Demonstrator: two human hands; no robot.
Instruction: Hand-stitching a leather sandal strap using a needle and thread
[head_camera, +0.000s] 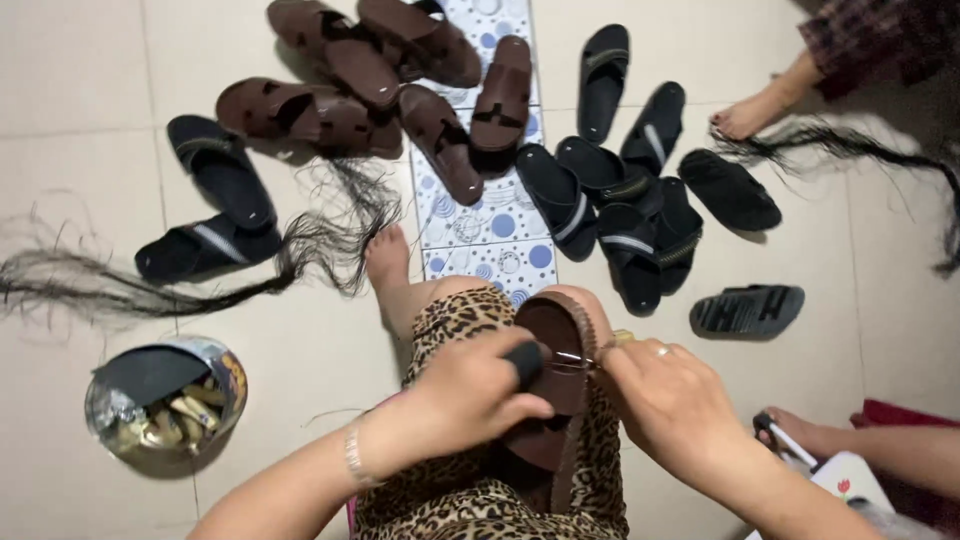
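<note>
Left hand (478, 385) grips a black-handled tool (527, 362); right hand (668, 398) pinches the brown sandal (553, 385) edge. A slip could jab fingers.

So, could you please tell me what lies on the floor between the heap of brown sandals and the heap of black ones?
In the head view, a strip of blue-dotted patterned tiles runs between the brown sandals and the black sandals.

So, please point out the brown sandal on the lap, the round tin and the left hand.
brown sandal (553, 340), head view, on its insole.
round tin (232, 385), head view, on its rim.
left hand (470, 390), head view, on its back.
</note>
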